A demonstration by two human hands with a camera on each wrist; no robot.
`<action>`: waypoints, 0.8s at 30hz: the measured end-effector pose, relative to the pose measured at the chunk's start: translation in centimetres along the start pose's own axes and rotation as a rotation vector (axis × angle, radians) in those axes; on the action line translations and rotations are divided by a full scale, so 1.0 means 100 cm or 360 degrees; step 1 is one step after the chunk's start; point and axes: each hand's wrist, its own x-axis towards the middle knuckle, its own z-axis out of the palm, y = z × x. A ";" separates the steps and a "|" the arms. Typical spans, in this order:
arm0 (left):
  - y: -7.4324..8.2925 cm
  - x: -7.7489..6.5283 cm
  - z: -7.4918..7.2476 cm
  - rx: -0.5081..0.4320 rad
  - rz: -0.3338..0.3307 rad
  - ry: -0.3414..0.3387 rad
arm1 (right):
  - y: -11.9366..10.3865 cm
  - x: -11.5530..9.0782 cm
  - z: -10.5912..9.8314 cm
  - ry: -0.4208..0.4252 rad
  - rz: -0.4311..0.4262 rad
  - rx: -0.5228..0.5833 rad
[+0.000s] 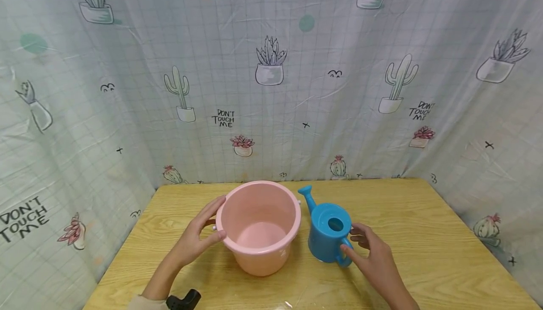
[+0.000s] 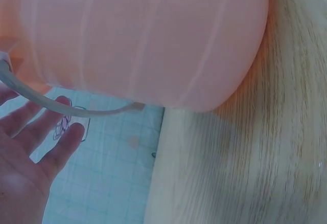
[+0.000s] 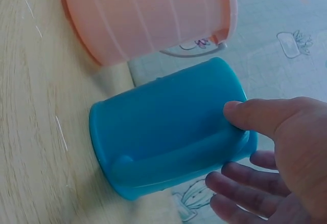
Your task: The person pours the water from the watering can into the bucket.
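A pink bucket point(image 1: 271, 260) stands upright on the table, its inside holding nothing visible. My left hand point(image 1: 197, 239) rests against the left of its rim, thumb and index finger spread along it. In the left wrist view, the other fingers point(image 2: 38, 132) stay extended near the bucket's grey carrying handle point(image 2: 56, 105). To the right of the bucket sits a blue watering can point(image 1: 324, 241), spout pointing back and left. My right hand point(image 1: 375, 258) is at the can's handle point(image 1: 345, 253); the thumb point(image 3: 245, 112) touches its upper end, while the fingers stand loosely apart from it.
The wooden table point(image 1: 407, 234) reaches back to a hanging curtain point(image 1: 305, 98) printed with cacti, which also closes in both sides. A black strap piece point(image 1: 184, 300) shows at my left wrist.
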 end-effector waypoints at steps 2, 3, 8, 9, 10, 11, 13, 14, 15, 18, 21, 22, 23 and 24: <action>0.000 0.000 0.000 -0.0018 -0.0005 -0.0002 | 0.000 0.000 0.000 0.0011 0.0004 0.0001; 0.000 0.000 0.000 -0.0031 -0.0009 -0.0002 | 0.000 0.000 0.001 0.0015 0.0004 0.0003; -0.001 -0.002 0.002 -0.0105 -0.0027 0.0013 | -0.001 0.001 0.001 0.0008 0.0017 0.0008; -0.002 -0.002 0.002 -0.0122 -0.0025 0.0016 | -0.002 0.001 0.002 0.0006 0.0021 0.0008; -0.003 -0.002 0.003 -0.0136 -0.0025 0.0018 | -0.002 0.001 0.002 0.0004 0.0027 0.0009; -0.003 -0.003 0.003 -0.0150 -0.0024 0.0022 | -0.002 0.001 0.002 0.0001 0.0034 0.0010; -0.004 -0.003 0.004 -0.0169 -0.0015 0.0026 | -0.002 0.001 0.002 0.0001 0.0040 0.0010; -0.005 -0.003 0.004 -0.0175 -0.0008 0.0028 | -0.002 0.002 0.002 0.0001 0.0041 0.0008; -0.005 -0.003 0.004 -0.0178 -0.0003 0.0030 | -0.002 0.002 0.002 0.0001 0.0044 0.0008; -0.006 -0.004 0.005 -0.0195 0.0000 0.0037 | -0.002 0.003 0.002 0.0000 0.0046 0.0010; -0.005 -0.003 0.005 -0.0250 -0.0026 0.0025 | -0.002 0.004 0.002 -0.0002 0.0049 0.0011; -0.004 -0.003 0.006 -0.0278 -0.0043 0.0019 | -0.002 0.004 0.002 -0.0002 0.0051 0.0010; -0.004 -0.003 0.006 -0.0305 -0.0060 0.0014 | -0.002 0.005 0.002 -0.0002 0.0051 0.0009; -0.003 -0.003 0.006 -0.0331 -0.0071 0.0005 | -0.002 0.006 0.001 -0.0003 0.0050 0.0008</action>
